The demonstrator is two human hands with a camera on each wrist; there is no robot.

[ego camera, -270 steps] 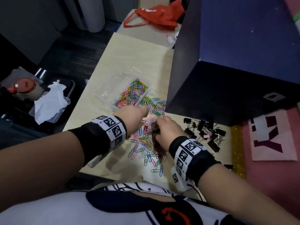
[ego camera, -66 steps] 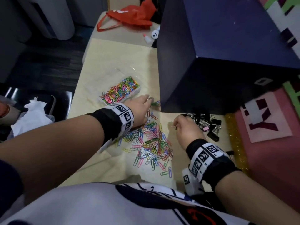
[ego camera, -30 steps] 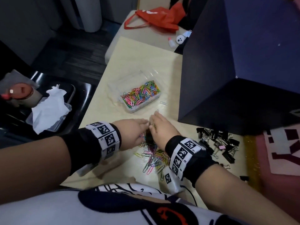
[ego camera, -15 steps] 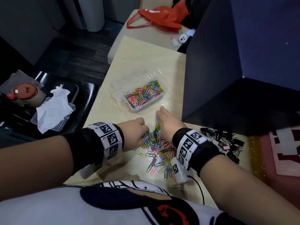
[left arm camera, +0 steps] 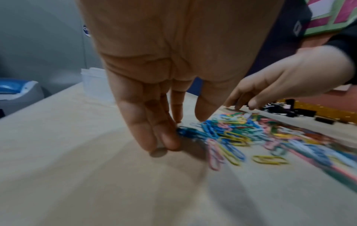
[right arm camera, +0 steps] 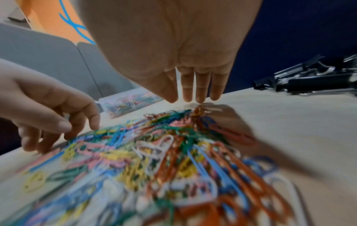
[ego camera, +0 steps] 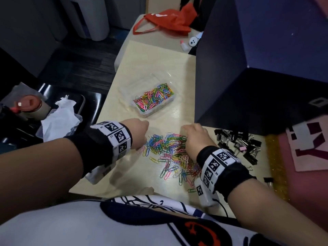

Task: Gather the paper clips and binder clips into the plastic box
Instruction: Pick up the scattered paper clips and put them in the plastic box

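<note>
A loose pile of coloured paper clips (ego camera: pixel 168 151) lies on the pale table near its front edge. My left hand (ego camera: pixel 140 134) stands at the pile's left edge, its fingertips (left arm camera: pixel 164 143) pointing down onto the table beside the clips and holding nothing. My right hand (ego camera: pixel 193 137) is at the pile's far right side, fingers (right arm camera: pixel 201 94) straight down, tips at the tabletop. The clear plastic box (ego camera: pixel 158 112), partly filled with paper clips, sits just beyond the hands. Black binder clips (ego camera: pixel 237 144) are heaped to the right of my right hand.
A big dark blue box (ego camera: pixel 248 68) stands close on the right, behind the binder clips. One stray binder clip (ego camera: pixel 268 181) lies by the gold strip. A black chair with tissue (ego camera: pixel 58 118) is left of the table edge. A red bag (ego camera: pixel 168 22) lies far back.
A second ago both hands were bunched together over the pile. They have drawn apart to its left and right edges, and the clips lie spread between them.
</note>
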